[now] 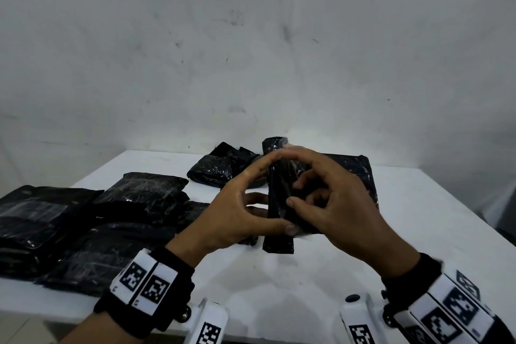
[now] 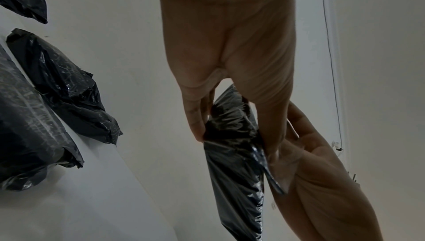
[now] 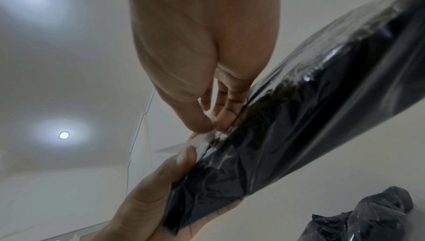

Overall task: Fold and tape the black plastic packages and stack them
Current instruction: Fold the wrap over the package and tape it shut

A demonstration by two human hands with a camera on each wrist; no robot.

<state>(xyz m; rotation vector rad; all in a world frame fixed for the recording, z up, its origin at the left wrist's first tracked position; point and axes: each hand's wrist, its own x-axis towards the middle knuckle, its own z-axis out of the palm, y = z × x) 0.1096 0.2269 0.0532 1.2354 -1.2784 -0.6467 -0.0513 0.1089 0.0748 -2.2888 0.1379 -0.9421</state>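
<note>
A folded black plastic package (image 1: 279, 204), held on edge above the white worktop (image 1: 418, 218). The left hand (image 1: 237, 209) clamped its grip across the folded body; the right hand (image 1: 335, 204) pinched a clear tape end at its seam. The glossy, creased film judged light, soft and slippery, best held across the folds. Taped packages (image 1: 83, 218) lay stacked at left.

Head view looks down; wrist views close, upward, sharing the hands (image 1: 282, 204).
</note>
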